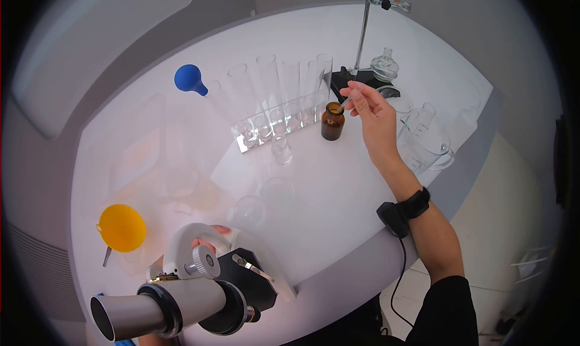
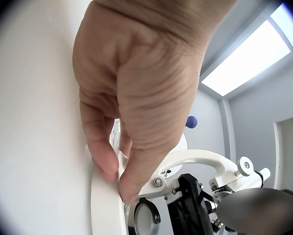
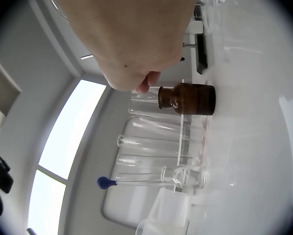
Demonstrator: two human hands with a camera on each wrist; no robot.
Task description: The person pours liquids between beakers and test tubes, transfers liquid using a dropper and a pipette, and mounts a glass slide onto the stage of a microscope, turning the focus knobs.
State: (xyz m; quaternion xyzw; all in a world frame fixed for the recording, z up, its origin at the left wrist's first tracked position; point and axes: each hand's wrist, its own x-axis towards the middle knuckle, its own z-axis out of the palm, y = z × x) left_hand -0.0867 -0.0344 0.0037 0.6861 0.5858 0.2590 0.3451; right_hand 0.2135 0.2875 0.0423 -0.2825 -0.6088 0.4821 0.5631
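My right hand (image 1: 377, 125) pinches a thin, clear rod-like piece (image 1: 344, 104) between thumb and fingers. Its lower end meets the mouth of a brown glass bottle (image 1: 331, 127), which stands upright on the table. In the right wrist view the fingers (image 3: 149, 82) are just above the bottle's neck, and most of the thin piece is hidden. Down at the near left, my left hand (image 2: 141, 93) grips the white base (image 2: 107, 208) of a microscope (image 1: 187, 307), thumb on one side and fingers on the other. From the head view, the microscope covers most of that hand.
A clear rack (image 1: 244, 142) with several test tubes (image 1: 267, 77) stands behind a small clear bottle (image 1: 281, 151). Right of the brown bottle are a glass beaker (image 1: 423, 144) and a clamp stand (image 1: 362, 38). A blue rubber bulb (image 1: 188, 79) and yellow funnel (image 1: 122, 228) lie left.
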